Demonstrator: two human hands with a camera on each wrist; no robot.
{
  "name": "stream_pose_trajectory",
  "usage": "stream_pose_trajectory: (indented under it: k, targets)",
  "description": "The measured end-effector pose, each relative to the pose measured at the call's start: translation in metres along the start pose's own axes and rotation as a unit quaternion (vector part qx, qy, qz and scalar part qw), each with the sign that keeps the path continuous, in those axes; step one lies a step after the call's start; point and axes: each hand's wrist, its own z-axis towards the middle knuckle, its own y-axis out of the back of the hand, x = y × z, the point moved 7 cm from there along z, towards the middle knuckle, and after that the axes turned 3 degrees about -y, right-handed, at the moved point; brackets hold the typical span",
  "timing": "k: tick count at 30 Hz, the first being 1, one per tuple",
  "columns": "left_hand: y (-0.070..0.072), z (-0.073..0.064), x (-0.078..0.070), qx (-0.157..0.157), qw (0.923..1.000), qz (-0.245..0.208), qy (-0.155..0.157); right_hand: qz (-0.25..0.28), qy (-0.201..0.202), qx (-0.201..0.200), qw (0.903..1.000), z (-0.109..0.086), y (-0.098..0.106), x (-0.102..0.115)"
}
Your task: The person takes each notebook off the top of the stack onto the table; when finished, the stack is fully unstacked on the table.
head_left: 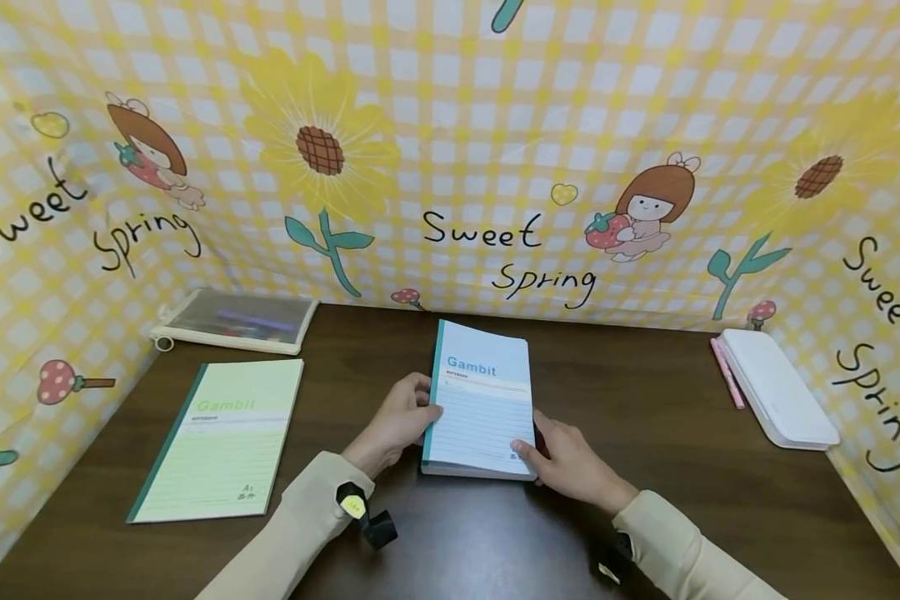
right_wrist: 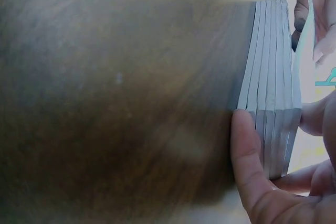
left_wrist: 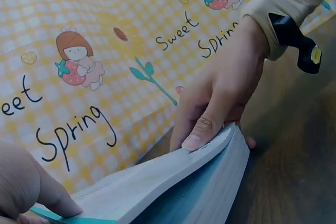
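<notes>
A blue-covered "Gambit" notebook [head_left: 483, 417] with a teal spine tops a stack of several notebooks [right_wrist: 270, 61] at mid-table. Its spine side is raised, and a gap to the notebooks below shows in the left wrist view. The left hand [head_left: 399, 421] pinches that spine edge, thumb on the cover and its other fingers partly hidden behind. At the near right corner, the right hand [head_left: 573, 467] grips the stack, thumb on top and fingers along the side and underneath. A green "Gambit" notebook [head_left: 228, 442] lies flat to the left.
A mesh zip pouch [head_left: 236, 321] with pens inside lies at the back left. To the right are a white case [head_left: 780, 387] and a pink pen [head_left: 727, 373] beside it. A yellow checked cloth [head_left: 450, 150] walls the back and both sides of the dark wooden table [head_left: 630, 375].
</notes>
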Motion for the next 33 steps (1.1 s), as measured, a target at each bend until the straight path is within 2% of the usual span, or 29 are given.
stream_pose_trajectory:
  k: [3,6,9,13,17,20,24,29,31,33]
  targets:
    - [0.008,-0.004,-0.001,-0.008,0.9999,-0.012,-0.005,0.001,0.009,-0.001,1.0,0.001,-0.001,0.001]
    - [0.025,-0.009,0.0,-0.015,0.9997,-0.017,-0.004,0.002,0.018,-0.004,0.9998,0.0,-0.002,0.001]
    - [0.048,-0.019,0.002,-0.019,0.9994,-0.028,0.001,0.0,0.023,-0.006,0.9997,0.001,-0.002,0.001]
    - [0.085,-0.041,0.002,-0.021,0.999,-0.038,-0.004,-0.006,0.025,-0.007,0.9996,0.001,-0.002,0.002]
    - [0.12,-0.063,0.007,-0.031,0.9994,-0.016,0.0,-0.014,0.03,-0.003,0.9994,0.0,-0.002,0.002]
    - [0.138,-0.075,0.015,-0.036,0.9993,0.004,0.007,-0.023,0.032,-0.003,0.9992,-0.001,-0.001,0.002]
    - [0.148,-0.083,0.028,-0.039,0.999,0.012,0.019,-0.035,0.035,-0.006,0.9988,0.0,-0.002,0.003]
    - [0.145,-0.077,0.044,-0.045,0.9981,0.018,0.037,-0.032,0.034,-0.007,0.9989,0.0,-0.002,0.003]
    - [0.144,-0.075,0.049,-0.053,0.9969,0.039,0.044,-0.026,0.034,-0.005,0.9991,0.0,-0.002,0.003]
    - [0.144,-0.074,0.05,-0.063,0.9927,0.093,0.045,-0.023,0.035,-0.005,0.9991,0.0,-0.002,0.004]
